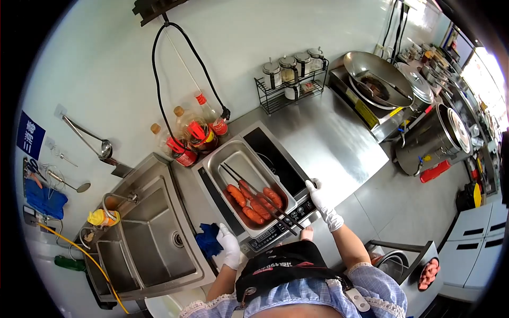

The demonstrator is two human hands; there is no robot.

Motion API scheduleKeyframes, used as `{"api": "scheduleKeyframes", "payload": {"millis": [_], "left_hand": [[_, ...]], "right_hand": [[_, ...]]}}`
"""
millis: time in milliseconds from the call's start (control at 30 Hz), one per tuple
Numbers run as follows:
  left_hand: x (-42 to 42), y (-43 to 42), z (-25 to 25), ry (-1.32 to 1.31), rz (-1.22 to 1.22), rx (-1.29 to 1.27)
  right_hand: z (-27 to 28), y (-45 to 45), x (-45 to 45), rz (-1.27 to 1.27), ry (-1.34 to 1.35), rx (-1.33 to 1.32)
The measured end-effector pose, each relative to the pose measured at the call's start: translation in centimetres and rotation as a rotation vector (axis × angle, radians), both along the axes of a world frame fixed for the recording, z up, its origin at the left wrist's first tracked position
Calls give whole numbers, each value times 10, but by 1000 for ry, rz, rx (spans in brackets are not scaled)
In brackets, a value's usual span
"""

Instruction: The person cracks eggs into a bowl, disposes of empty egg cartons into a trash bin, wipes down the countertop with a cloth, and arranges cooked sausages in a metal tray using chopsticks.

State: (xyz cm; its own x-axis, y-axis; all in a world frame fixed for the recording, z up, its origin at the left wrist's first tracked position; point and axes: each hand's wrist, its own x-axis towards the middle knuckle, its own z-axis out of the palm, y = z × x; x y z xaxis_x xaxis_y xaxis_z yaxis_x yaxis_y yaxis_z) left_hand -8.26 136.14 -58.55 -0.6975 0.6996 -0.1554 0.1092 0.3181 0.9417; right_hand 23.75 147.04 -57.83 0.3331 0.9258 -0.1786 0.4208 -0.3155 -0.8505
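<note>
My left hand (228, 248), in a white glove, is at the left front side of a black induction cooker (289, 177), its fingers curled at the edge and partly hidden. A crumpled blue cloth (208, 241) lies right beside this hand. Across the cooker, my right hand (322, 204), gloved too, grips the right front edge. On the cooker rests a rectangular metal pan (225, 159). Several red sausages (255, 211) lie in its near half. A pair of long dark chopsticks (249, 186) leans across them, ends sticking out over the front rim.
A steel sink (151, 238) adjoins on the left. Behind the cooker stand sauce bottles (193, 130) and a rack of seasoning jars (291, 79). Farther right are a wok (377, 79) and a large steel pot (432, 140). A plate of pink sausages (428, 274) sits at lower right.
</note>
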Motion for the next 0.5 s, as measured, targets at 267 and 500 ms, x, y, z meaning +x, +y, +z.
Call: {"api": "scheduleKeyframes", "payload": {"millis": [267,500], "left_hand": [[59,-13,6,58,51,45],[106,-1,15,-14,47,52]], "right_hand": [[-1,23,42,84,82,-4],[18,33,88,143,126,-99]]}}
